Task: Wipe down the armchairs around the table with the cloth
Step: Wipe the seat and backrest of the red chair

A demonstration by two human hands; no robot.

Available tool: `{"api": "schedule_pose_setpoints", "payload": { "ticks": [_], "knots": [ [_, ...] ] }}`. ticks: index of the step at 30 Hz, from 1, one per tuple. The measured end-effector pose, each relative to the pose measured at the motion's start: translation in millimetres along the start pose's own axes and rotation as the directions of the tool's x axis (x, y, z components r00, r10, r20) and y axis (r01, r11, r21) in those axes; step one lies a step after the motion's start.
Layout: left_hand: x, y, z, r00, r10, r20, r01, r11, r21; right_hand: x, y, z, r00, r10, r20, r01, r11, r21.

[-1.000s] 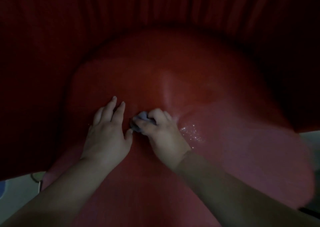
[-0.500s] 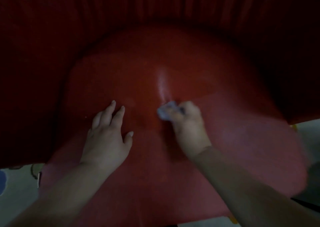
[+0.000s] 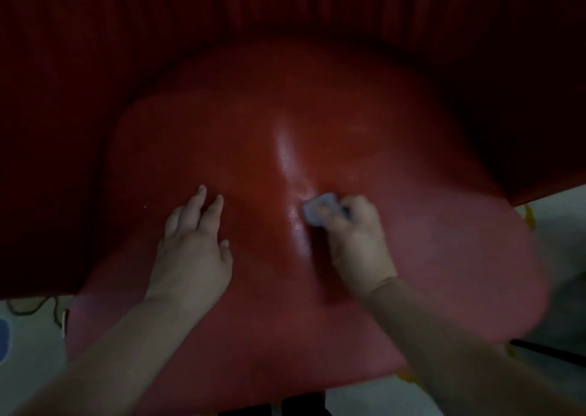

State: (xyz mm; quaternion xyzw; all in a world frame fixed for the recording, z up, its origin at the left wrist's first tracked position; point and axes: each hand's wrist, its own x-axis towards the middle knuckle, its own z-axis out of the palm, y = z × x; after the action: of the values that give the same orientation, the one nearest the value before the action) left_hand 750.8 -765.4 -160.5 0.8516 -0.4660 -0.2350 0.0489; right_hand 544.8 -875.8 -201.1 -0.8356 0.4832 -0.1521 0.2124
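A red padded armchair seat (image 3: 317, 124) fills the middle of the view, glossy with a wet streak down its centre. My right hand (image 3: 355, 241) is closed around a small pale cloth (image 3: 318, 209) and presses it on the seat just right of the streak. My left hand (image 3: 193, 250) lies flat on the seat to the left, fingers spread, holding nothing. Both forearms reach in from the bottom edge.
A dark red pleated tablecloth (image 3: 285, 3) hangs behind and to both sides of the seat. Pale floor (image 3: 28, 346) shows at the lower left with a dark cable, and at the right edge. A dark chair leg (image 3: 555, 355) runs at the lower right.
My right hand has swept the cloth from beside my left thumb rightward across the seat's centre, leaving a shiny wet streak. My left hand has stayed flat in place.
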Motion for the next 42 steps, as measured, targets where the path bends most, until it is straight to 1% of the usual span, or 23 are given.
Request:
{"api": "schedule_pose_setpoints", "payload": {
  "ticks": [2,5,8,9,12,14,16,17,18,20,21,23,24,26,27,30,33,34,35,37,39,41,42],
  "knots": [
    [-1,2,1,1.000,0.003,-0.002,-0.003,1.000,-0.001,9,18,-10,0.995,0.086,-0.051,-0.090,0.992,-0.086],
    [-2,10,3,1.000,0.011,0.000,-0.011,1.000,-0.019,9,-5,-2,0.948,0.283,-0.143,-0.269,0.957,0.108],
    [-3,19,6,1.000,0.022,0.006,-0.022,1.000,-0.019,-17,-41,30,0.996,0.086,0.002,-0.086,0.985,0.152],
    [-3,21,6,1.000,0.029,0.010,-0.029,0.999,-0.017,-19,-43,31,0.999,0.024,0.039,-0.027,0.996,0.081],
    [-2,25,6,0.999,0.049,0.021,-0.048,0.999,-0.013,-1,-12,9,0.999,-0.033,-0.040,0.030,0.997,-0.067],
    [-1,27,4,0.998,0.049,0.025,-0.049,0.999,-0.008,19,20,-9,0.987,-0.086,-0.134,0.075,0.994,-0.084],
    [2,29,3,0.999,0.050,0.022,-0.049,0.999,-0.014,42,52,-20,0.979,0.015,-0.205,-0.038,0.993,-0.108],
    [3,31,2,0.998,0.055,0.017,-0.055,0.998,-0.016,51,60,-26,0.953,0.097,-0.286,-0.160,0.966,-0.205],
    [4,33,3,0.998,0.064,0.011,-0.064,0.998,-0.016,59,64,-28,0.909,0.206,-0.361,-0.295,0.932,-0.210],
    [7,39,3,0.996,0.090,0.003,-0.090,0.996,-0.017,70,50,-18,0.870,0.353,-0.345,-0.384,0.923,-0.023],
    [8,43,4,0.995,0.104,0.006,-0.103,0.994,-0.017,73,31,-10,0.889,0.372,-0.266,-0.373,0.926,0.049],
    [10,51,5,0.992,0.126,0.019,-0.126,0.992,-0.007,65,-2,17,0.966,0.185,-0.183,-0.169,0.981,0.100],
    [11,55,5,0.991,0.135,0.025,-0.135,0.991,0.004,60,-16,26,0.993,0.078,-0.084,-0.070,0.993,0.095],
    [15,61,5,0.988,0.153,0.031,-0.154,0.988,0.023,57,-21,27,0.994,-0.111,-0.021,0.111,0.993,-0.029],
    [17,63,5,0.986,0.163,0.028,-0.164,0.986,0.029,62,-11,20,0.997,-0.073,-0.031,0.071,0.997,-0.040],
    [26,68,3,0.983,0.179,0.034,-0.180,0.983,0.041,87,44,-11,0.969,0.137,-0.205,-0.146,0.989,-0.025],
    [36,73,3,0.982,0.188,0.036,-0.189,0.981,0.038,109,89,-37,0.832,0.448,-0.328,-0.450,0.890,0.073],
    [39,75,4,0.981,0.190,0.033,-0.191,0.981,0.032,116,91,-37,0.790,0.509,-0.341,-0.504,0.857,0.112],
    [42,78,5,0.981,0.193,0.029,-0.193,0.981,0.029,122,87,-36,0.784,0.510,-0.353,-0.504,0.856,0.117],
    [47,83,6,0.980,0.199,0.022,-0.199,0.980,0.028,135,69,-26,0.803,0.473,-0.361,-0.464,0.878,0.118],
    [53,89,7,0.979,0.205,0.015,-0.205,0.978,0.030,143,46,-12,0.868,0.362,-0.341,-0.354,0.931,0.088],
    [58,93,8,0.975,0.222,0.016,-0.222,0.974,0.050,142,28,-5,0.952,0.233,-0.200,-0.208,0.968,0.139],
    [60,95,8,0.972,0.232,0.020,-0.233,0.970,0.063,142,27,-4,0.969,0.213,-0.128,-0.192,0.969,0.158]
  ]
}}
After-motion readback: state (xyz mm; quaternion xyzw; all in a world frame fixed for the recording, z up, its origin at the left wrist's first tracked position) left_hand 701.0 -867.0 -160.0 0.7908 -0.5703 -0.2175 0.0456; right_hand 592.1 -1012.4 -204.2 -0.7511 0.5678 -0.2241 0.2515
